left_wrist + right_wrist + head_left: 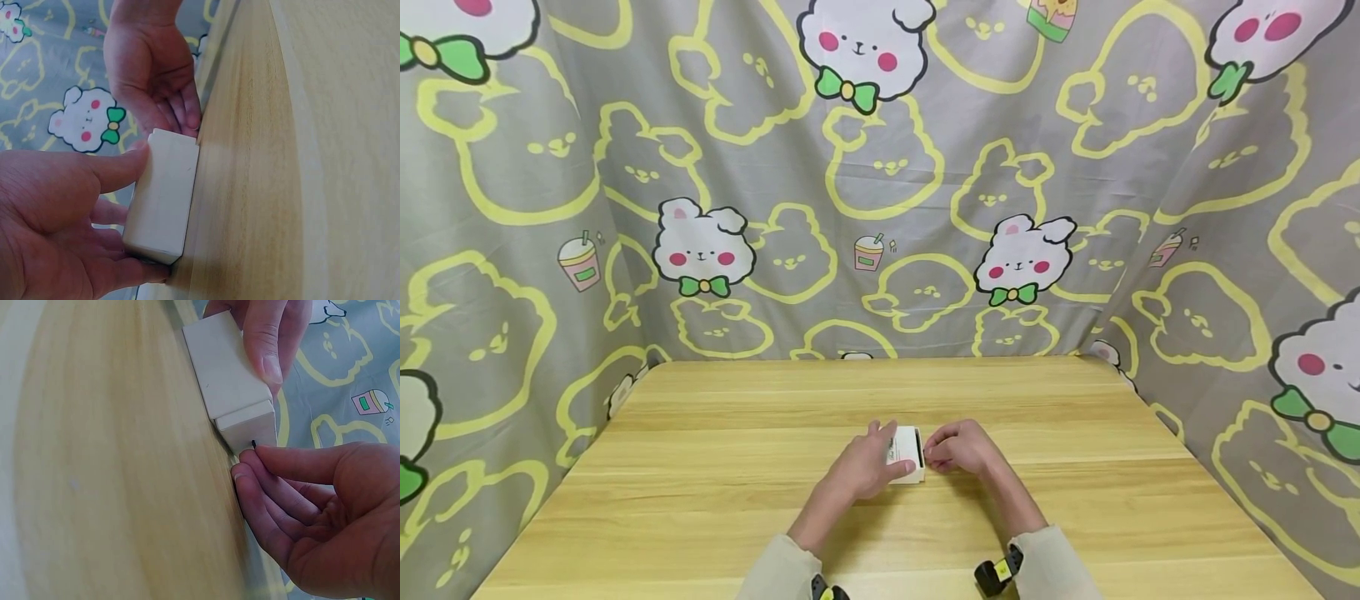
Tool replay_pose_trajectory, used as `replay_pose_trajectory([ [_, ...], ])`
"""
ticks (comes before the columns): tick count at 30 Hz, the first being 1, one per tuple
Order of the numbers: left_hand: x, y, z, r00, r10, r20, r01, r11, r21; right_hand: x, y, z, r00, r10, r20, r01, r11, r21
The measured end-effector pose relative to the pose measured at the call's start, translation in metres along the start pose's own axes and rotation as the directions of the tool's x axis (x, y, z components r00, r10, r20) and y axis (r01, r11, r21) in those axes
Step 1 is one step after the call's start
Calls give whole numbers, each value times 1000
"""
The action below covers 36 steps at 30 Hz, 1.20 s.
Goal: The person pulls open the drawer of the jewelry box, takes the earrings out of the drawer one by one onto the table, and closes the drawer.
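A small white cardboard box [906, 433] with some print on top rests on the wooden table. My left hand [863, 465] grips it from the left, thumb along the near side and fingers round the far end. At the box's right end, an inner tray [247, 417] sticks out slightly from the sleeve, and a dark gap shows along its top in the head view. A short black pull tab [254, 444] comes out of the tray's end face. Thumb and fingertips of my right hand [964, 447] pinch this tab. The inside of the box is hidden.
The light wooden table [700, 500] extends around both hands. Grey curtains [910, 317] with cartoon rabbits hang behind it and at both sides. A black wrist camera [995, 575] is strapped near the right sleeve.
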<state>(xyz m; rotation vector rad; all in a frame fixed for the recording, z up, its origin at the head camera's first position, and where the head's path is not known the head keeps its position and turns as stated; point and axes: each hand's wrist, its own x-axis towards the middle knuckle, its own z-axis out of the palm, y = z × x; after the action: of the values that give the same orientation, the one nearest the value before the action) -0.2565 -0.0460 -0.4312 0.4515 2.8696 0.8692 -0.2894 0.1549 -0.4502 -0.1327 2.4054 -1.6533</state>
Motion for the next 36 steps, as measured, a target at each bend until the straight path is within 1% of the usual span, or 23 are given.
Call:
replay_pose_trajectory([
  [10, 1, 0, 1, 1000, -2, -9, 2, 1000, -7, 1, 0, 0, 1000, 23, -6, -23, 1000, 2],
  [17, 1, 0, 1, 1000, 9, -12, -9, 1000, 6, 1, 1, 0, 1000, 20, -3, -20, 1000, 0],
  [24, 0, 1, 0, 1000, -3, -8, 3, 1000, -3, 1, 1, -1, 1000, 11, 6, -11, 1000, 3],
  [36, 0, 1, 1, 1000, -8, -6, 8, 1000, -14, -2, -1, -1, 1000, 18, -8, -18, 1000, -17],
])
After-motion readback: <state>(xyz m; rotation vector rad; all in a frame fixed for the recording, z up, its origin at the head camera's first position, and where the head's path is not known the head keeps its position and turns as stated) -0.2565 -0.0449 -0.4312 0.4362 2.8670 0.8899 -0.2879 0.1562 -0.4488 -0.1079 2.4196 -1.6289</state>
